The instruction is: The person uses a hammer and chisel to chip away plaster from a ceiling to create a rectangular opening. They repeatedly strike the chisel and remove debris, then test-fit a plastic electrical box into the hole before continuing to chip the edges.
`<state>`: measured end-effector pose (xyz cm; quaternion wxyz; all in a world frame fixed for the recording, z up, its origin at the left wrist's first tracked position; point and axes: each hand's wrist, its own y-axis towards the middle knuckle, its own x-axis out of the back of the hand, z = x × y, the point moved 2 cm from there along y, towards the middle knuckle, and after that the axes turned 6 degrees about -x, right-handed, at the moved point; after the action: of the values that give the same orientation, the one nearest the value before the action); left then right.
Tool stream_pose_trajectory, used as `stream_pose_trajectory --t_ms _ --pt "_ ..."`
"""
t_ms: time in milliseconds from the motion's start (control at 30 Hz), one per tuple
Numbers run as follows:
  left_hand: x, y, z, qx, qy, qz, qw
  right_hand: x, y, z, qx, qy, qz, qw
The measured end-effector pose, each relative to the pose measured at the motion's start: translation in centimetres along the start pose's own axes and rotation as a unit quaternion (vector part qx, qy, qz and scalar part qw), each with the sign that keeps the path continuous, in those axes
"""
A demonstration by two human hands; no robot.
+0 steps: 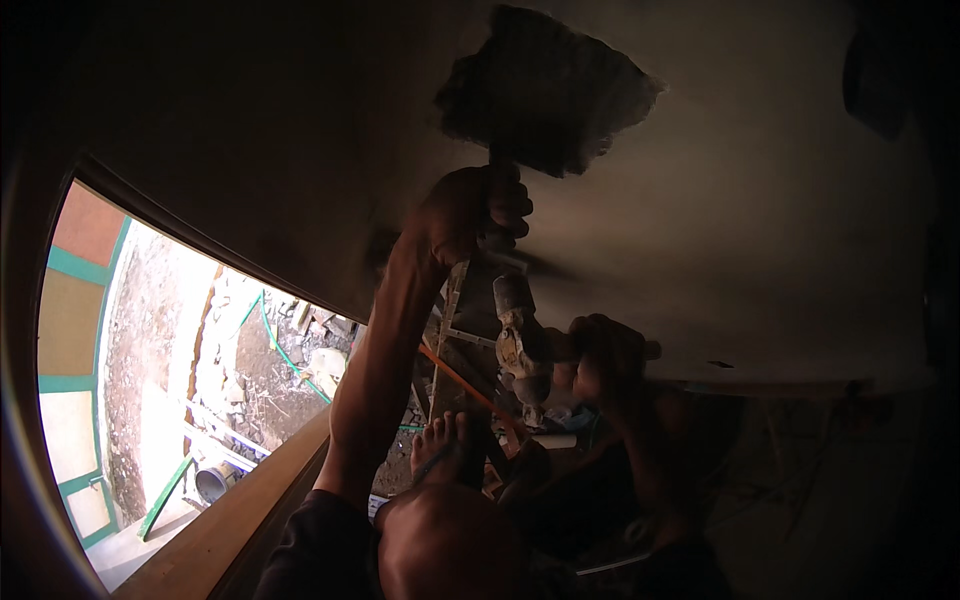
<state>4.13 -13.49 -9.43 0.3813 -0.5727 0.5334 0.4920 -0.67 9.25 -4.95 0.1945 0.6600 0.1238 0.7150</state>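
My left hand [469,210] is closed around a short, dark tool [496,240] that looks like a chisel. Its upper end meets the lower edge of a ragged, dark hole [551,82] broken into a pale plastered wall [720,217]. Below it, my right hand [604,349] grips the handle of a worn, ball-peen type hammer [519,337] close to the head. One end of the hammer head points up towards the chisel's butt, with a gap between them. Deep shadow hides the chisel's tip and the inside of the hole.
My bare foot [444,450] rests below on what seems a wooden support, beside an orange bar [465,382]. At left, a wooden sill [225,510] borders a bright opening. Outside lie rubble [322,322], a green hose [277,341] and a bucket [216,480].
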Motion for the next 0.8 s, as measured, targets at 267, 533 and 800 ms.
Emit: stream_pose_trajectory --t_ms 267,533,800 --pt "-0.2 -2.5 0.1 -0.038 0.027 0.003 0.999 0.1 -0.3 0.3 -0.001 -0.013 -0.017 1.0" --pt "0.5 -1.2 -0.3 -0.029 -0.037 0.019 0.999 0.6 0.4 0.6 0.01 -0.021 -0.034 0.999" --pt "0.2 -2.6 -1.2 -0.008 0.032 0.016 0.999 0.9 0.7 1.2 0.003 0.019 -0.01 1.0"
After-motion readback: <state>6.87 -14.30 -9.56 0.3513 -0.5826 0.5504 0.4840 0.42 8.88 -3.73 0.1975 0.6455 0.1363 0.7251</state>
